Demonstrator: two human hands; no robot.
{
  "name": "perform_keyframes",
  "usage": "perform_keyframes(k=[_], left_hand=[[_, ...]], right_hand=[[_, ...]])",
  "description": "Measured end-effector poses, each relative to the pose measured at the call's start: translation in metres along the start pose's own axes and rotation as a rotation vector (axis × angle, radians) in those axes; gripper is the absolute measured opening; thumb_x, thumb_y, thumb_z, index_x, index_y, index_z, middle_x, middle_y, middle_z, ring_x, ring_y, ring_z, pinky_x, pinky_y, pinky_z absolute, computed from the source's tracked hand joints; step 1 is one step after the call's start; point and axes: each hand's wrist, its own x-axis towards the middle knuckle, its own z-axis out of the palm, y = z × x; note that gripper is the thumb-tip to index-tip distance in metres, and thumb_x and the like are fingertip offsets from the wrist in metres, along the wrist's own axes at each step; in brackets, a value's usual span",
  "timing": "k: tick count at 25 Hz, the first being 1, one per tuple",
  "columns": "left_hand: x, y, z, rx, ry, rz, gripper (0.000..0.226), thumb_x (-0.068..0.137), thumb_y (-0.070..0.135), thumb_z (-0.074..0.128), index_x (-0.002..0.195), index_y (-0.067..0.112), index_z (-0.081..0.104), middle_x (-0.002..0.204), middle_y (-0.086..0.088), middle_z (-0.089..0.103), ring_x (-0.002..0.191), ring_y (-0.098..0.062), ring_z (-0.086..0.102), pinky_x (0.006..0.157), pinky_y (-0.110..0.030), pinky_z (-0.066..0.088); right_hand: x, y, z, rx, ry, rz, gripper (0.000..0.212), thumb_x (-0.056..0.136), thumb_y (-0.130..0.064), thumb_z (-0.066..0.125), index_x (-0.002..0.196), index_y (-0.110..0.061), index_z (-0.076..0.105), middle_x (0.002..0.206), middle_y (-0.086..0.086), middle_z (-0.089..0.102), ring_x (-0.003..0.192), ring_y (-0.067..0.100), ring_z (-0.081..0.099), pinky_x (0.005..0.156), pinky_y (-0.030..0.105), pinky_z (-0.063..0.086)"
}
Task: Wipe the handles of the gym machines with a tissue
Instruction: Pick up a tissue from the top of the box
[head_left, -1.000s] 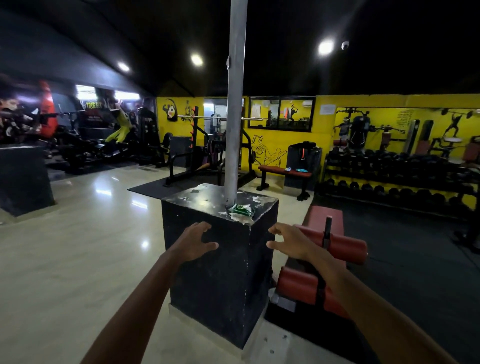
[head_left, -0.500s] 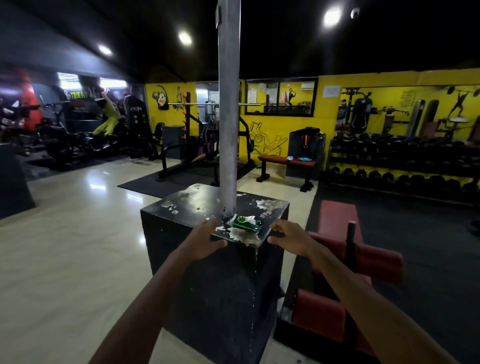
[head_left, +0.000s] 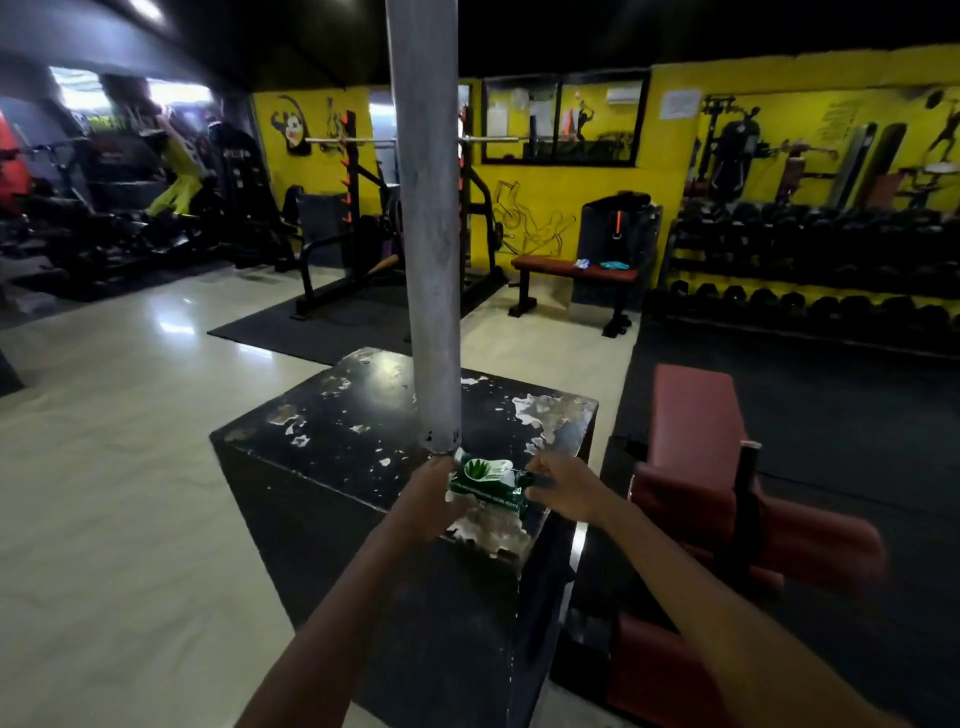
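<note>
Both hands (head_left: 434, 496) (head_left: 563, 486) at tissue pack (head_left: 485, 480)

Two bare forearms, no sleeves, left hand (head_left: 434, 501), right hand (head_left: 563, 486)

Green tissue pack (head_left: 487, 482) with white leaf label; chipped black plinth (head_left: 332, 426); grey pillar (head_left: 427, 218); red bench (head_left: 693, 410); yellow wall (head_left: 561, 187)

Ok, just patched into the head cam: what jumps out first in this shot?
A thick grey pole rises dead centre from a chipped black block. At its base lies a green wipes packet, with the left hand and right hand at either end of it. Behind, bright yellow walls frame a squat rack and a red bench.
</note>
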Motion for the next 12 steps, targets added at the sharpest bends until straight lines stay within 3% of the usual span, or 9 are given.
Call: perform_keyframes(k=[3, 9, 12], left_hand=[[0.022, -0.006, 0.021, 0.007, -0.012, 0.024, 0.032, 0.081, 0.018, 0.072, 0.107, 0.002, 0.06, 0.107, -0.011, 0.058, 0.096, -0.025, 0.058, 0.081, -0.031, 0.047], [0.057, -0.004, 0.051, 0.114, -0.035, 0.082, 0.036, 0.083, 0.03, 0.068, 0.112, 0.011, 0.057, 0.115, 0.0, 0.053, 0.1, -0.017, 0.054, 0.085, -0.03, 0.048], [0.064, -0.004, 0.061, 0.143, 0.004, 0.077, 0.024, 0.085, 0.029, 0.064, 0.103, 0.014, 0.058, 0.109, 0.001, 0.054, 0.093, -0.016, 0.056, 0.079, -0.033, 0.052]], right_hand=[[0.016, 0.01, 0.007, -0.022, -0.006, 0.015, 0.037, 0.088, -0.02, 0.064, 0.121, -0.005, 0.054, 0.124, 0.013, 0.057, 0.112, 0.024, 0.055, 0.096, 0.034, 0.047], [0.044, 0.021, 0.01, -0.029, 0.02, 0.023, 0.032, 0.087, -0.016, 0.066, 0.115, -0.005, 0.057, 0.123, 0.011, 0.06, 0.113, 0.022, 0.057, 0.097, 0.033, 0.047], [0.052, 0.024, 0.012, -0.038, 0.029, 0.005, 0.033, 0.086, -0.015, 0.066, 0.116, -0.005, 0.058, 0.121, 0.01, 0.06, 0.111, 0.021, 0.058, 0.095, 0.03, 0.047]])
